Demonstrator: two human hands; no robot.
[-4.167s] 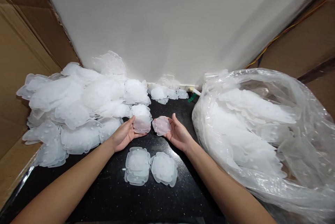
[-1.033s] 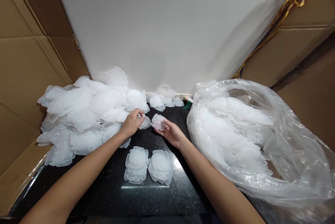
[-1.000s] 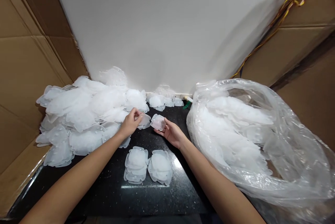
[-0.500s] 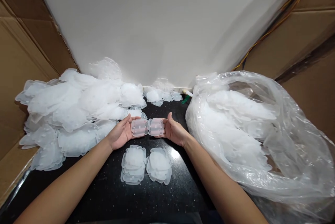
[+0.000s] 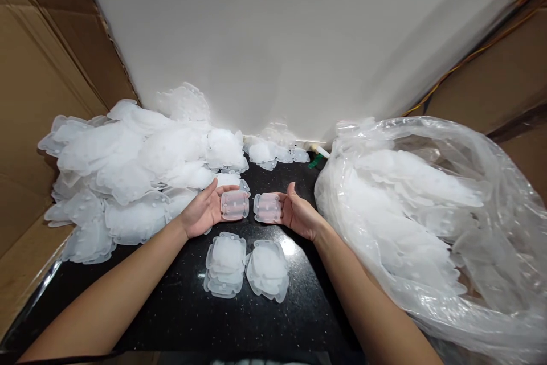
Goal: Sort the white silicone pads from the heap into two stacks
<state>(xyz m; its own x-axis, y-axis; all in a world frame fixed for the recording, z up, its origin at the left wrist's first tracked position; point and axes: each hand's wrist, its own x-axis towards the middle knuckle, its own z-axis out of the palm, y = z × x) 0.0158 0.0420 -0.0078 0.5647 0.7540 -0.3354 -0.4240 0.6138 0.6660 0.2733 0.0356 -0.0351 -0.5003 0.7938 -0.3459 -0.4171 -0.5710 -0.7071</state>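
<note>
A translucent plastic piece (image 5: 235,205) with scalloped edges and small round bumps lies across the fingers of my left hand (image 5: 205,209), palm up and thumb raised. My right hand (image 5: 297,212) supports a matching clear plastic piece (image 5: 267,208) on its fingers, thumb also up. A narrow gap separates the two pieces. Below them on the black tabletop sit two small stacks of like pieces, a left stack (image 5: 225,265) and a right stack (image 5: 268,270), side by side. The fingertips show faintly through the plastic.
A large heap of plastic pieces (image 5: 128,165) covers the left side, against cardboard (image 5: 47,63). A clear plastic bag (image 5: 504,222) with many more pieces stands at right. A small pile (image 5: 273,148) lies by the white wall (image 5: 273,40). The black tabletop (image 5: 179,308) is speckled.
My hands have moved apart, and the two plastic pieces, edge to edge before, now have a gap between them. The whole view has shifted slightly, with things appearing further right.
</note>
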